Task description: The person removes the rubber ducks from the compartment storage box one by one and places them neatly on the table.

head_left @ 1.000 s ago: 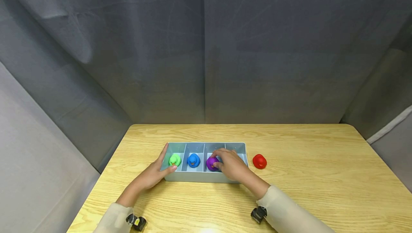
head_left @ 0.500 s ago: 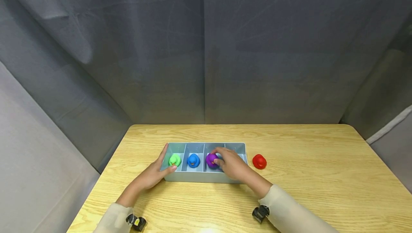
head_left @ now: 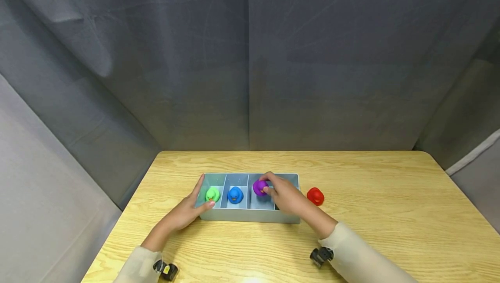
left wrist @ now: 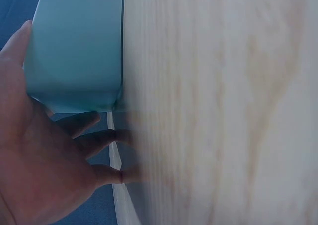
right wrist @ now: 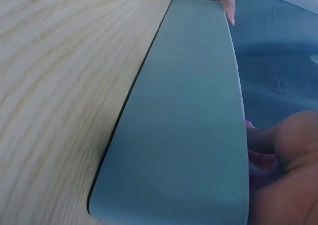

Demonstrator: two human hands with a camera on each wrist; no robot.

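A grey-blue box point(head_left: 250, 216) with a row of compartments lies on the table. My right hand point(head_left: 287, 195) pinches a purple rubber duck point(head_left: 259, 188) between thumb and fingers, raised over the third compartment from the left. In the right wrist view the box's near wall point(right wrist: 174, 111) hides nearly all of the duck. My left hand point(head_left: 186, 210) rests spread against the box's left end, thumb on the near rim and fingers straight. A green rubber duck point(head_left: 212, 194) sits in the leftmost compartment. Beside it, the second compartment holds a blue rubber duck point(head_left: 235, 195).
A red rubber duck point(head_left: 315, 196) stands on the wooden table point(head_left: 371, 213), just right of the box. Behind the table's far edge hangs a dark grey curtain point(head_left: 328, 79).
My right hand has lifted the purple duck from the floor of the third compartment, moving up and slightly right. My left hand has stayed at the box's left end.
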